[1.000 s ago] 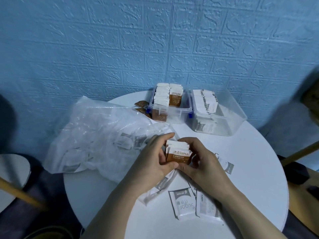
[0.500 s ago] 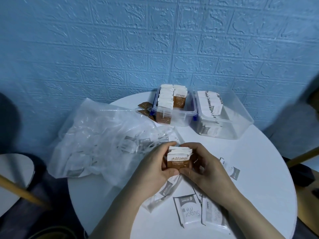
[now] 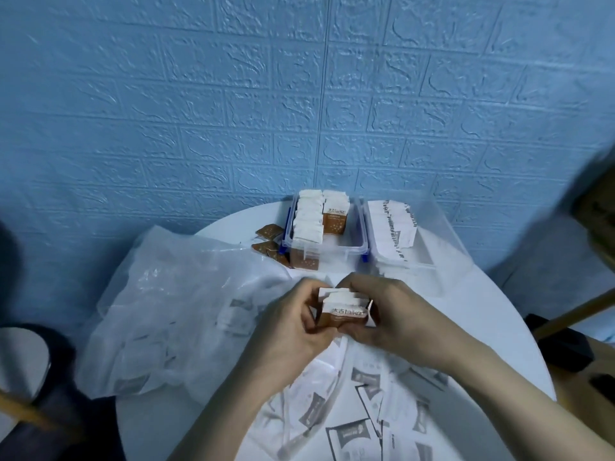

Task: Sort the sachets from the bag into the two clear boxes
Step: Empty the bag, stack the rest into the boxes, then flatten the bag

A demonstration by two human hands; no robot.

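A small stack of brown-and-white sachets (image 3: 344, 311) stands upright between both hands above the table's middle. My left hand (image 3: 293, 331) grips its left side and my right hand (image 3: 392, 316) grips its right side and top. Behind them a small clear box with blue clips (image 3: 357, 242) holds rows of brown-and-white sachets. To its right a larger clear box (image 3: 442, 234) holds white sachets standing on edge. The crumpled clear bag (image 3: 173, 294) lies at the left with several sachets inside.
The round white table (image 3: 492, 327) carries several loose white sachets (image 3: 362, 414) in front of my arms. Three brown sachets (image 3: 268, 241) lie left of the small box. A blue brick-pattern wall rises behind. A wooden leg and dark things stand at the right.
Both hands have kept hold of the stack and moved slightly further from me, toward the boxes. The camera has tilted, so the table sits lower in view.
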